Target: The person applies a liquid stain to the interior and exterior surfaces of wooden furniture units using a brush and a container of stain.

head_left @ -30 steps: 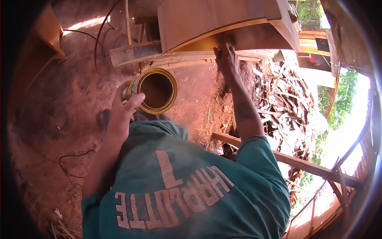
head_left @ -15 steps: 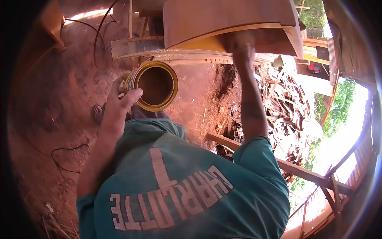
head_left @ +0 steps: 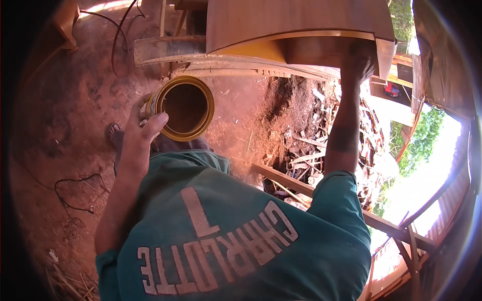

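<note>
My left hand (head_left: 142,126) is closed around the side of a round, open metal can (head_left: 190,136) with a gold rim. Its thumb lies near the rim, and the can's mouth faces up toward me. Inside, the can looks dark brown; I cannot make out how full it is. My right arm stretches forward to a large curved wooden furniture piece (head_left: 296,19). The right hand (head_left: 359,66) is in the shaded hollow under its front edge, near the right end. Shadow hides those fingers and anything they might hold.
Wooden rails (head_left: 241,70) run beneath the furniture piece. Wood scraps (head_left: 311,155) and shavings lie on the right, beside a long timber beam (head_left: 286,179). A dark cable (head_left: 75,181) curls on the reddish floor (head_left: 60,130) at left. Another wooden piece (head_left: 63,25) stands far left.
My right hand has moved to the right along the inside of the wooden piece. The left hand, with the can, has shifted slightly left in the view.
</note>
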Demonstrator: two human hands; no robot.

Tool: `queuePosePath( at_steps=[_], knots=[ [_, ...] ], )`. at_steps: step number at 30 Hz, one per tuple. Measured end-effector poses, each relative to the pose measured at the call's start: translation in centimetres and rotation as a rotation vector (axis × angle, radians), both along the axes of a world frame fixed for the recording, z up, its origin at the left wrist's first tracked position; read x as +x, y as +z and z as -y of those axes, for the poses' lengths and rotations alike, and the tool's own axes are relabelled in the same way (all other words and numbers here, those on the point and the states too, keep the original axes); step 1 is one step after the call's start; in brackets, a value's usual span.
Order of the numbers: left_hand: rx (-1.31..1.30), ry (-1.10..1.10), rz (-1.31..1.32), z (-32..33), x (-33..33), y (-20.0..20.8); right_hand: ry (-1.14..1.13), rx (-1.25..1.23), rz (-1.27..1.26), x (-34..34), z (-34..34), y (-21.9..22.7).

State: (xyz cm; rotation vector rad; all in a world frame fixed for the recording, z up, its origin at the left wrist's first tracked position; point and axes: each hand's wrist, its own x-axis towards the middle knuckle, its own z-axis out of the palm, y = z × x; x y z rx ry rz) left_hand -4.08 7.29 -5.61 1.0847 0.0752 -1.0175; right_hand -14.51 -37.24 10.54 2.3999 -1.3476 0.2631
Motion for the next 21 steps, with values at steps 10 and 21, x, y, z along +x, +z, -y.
queuePosePath(
  at_steps=[10, 21],
  knots=[
    [-0.031, 0.012, -0.014, -0.2, -0.1, -0.8, 0.236, -0.320, 0.145, -4.5, -5.2, -2.4],
    [-0.051, -0.008, -0.034, -0.4, -0.2, -4.5, 0.439, -0.493, -0.096, -2.8, 0.5, -1.7]
  ],
)
